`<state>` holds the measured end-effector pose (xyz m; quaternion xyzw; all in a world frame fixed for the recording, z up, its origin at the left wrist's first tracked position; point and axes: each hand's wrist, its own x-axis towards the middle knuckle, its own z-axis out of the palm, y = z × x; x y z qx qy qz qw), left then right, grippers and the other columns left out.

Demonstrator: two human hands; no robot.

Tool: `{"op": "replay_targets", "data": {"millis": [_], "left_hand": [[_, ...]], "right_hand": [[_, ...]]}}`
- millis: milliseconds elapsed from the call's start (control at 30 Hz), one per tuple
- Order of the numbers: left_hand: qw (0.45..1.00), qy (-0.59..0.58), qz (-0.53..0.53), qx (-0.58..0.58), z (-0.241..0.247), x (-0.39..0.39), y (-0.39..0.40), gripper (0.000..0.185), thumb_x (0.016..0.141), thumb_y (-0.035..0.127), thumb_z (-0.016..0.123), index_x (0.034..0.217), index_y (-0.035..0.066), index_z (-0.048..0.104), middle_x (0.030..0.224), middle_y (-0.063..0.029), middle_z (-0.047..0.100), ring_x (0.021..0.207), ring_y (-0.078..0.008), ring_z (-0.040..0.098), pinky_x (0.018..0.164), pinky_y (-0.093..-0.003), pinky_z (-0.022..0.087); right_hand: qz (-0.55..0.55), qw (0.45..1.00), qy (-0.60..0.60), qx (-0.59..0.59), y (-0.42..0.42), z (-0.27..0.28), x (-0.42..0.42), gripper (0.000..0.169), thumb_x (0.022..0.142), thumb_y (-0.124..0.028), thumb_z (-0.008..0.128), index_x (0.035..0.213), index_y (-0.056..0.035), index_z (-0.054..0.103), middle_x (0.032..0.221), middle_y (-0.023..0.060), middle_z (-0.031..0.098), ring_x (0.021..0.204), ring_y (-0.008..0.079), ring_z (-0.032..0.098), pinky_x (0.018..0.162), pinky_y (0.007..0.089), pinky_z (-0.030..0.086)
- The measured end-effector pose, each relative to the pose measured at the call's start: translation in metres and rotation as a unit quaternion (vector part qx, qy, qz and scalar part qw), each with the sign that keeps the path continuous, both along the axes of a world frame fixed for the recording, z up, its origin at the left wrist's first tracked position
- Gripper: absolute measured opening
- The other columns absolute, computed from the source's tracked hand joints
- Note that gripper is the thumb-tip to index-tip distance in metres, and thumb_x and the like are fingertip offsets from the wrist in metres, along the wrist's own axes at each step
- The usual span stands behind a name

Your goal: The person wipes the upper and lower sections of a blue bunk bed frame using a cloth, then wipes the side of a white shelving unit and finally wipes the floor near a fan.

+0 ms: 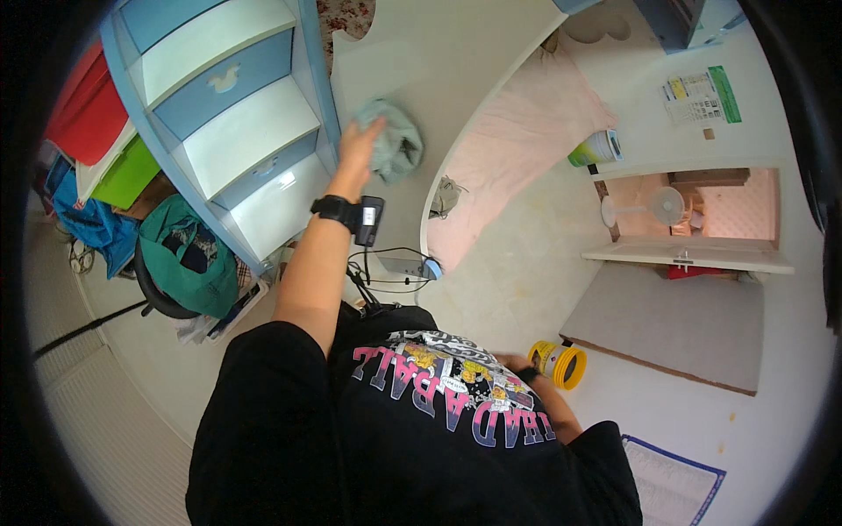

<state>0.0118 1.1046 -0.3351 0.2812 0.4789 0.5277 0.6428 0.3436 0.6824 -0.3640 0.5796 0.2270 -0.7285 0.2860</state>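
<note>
My left hand [357, 152] is on a crumpled pale green cloth [396, 141], its fingers over the cloth's near side. The cloth lies against a broad white panel [454, 46] with a curved edge, just right of a blue-and-white shelf unit [250, 131]. A black strap with a small boxed device [370, 221] is on that wrist. Low at my right side, my right hand [514, 362] is partly hidden by my black printed T-shirt [454, 388]. Next to it is a yellow bucket [567, 365]; whether the fingers touch it is unclear.
Beyond the panel's curved edge lies a pink sheet [520, 131] with a grey-green item [446, 197] on it. Black cables [395, 289] run near my waist. At left stand a green bag [191, 263] and red and lime bins [89, 105]. A door [691, 256] is at right.
</note>
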Motion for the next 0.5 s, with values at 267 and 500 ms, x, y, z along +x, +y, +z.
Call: {"op": "replay_targets", "data": {"millis": [267, 500], "left_hand": [[0.986, -0.092, 0.133, -0.045, -0.031, -0.106, -0.017, 0.047, 0.085, 0.019, 0.069, 0.125, 0.005, 0.048, 0.119, -0.0105, 0.057, 0.106, -0.0251, 0.058, 0.088, -0.039, 0.049], [0.976, -0.186, 0.109, -0.021, -0.04, -0.089, 0.005, 0.051, 0.084, 0.021, 0.07, 0.127, 0.006, 0.047, 0.12, -0.0096, 0.057, 0.11, -0.0254, 0.056, 0.092, -0.0402, 0.047]], "right_hand": [[-0.236, 0.971, -0.013, 0.04, -0.108, 0.056, -0.024, 0.081, 0.076, -0.052, 0.066, 0.132, 0.0005, 0.042, 0.122, 0.0147, 0.055, 0.105, 0.0224, 0.055, 0.086, 0.0335, 0.045], [-0.311, 0.933, -0.04, 0.176, -0.118, 0.094, -0.042, 0.064, 0.082, -0.046, 0.062, 0.127, -0.0028, 0.049, 0.114, 0.0109, 0.059, 0.097, 0.019, 0.056, 0.081, 0.0307, 0.045]]}}
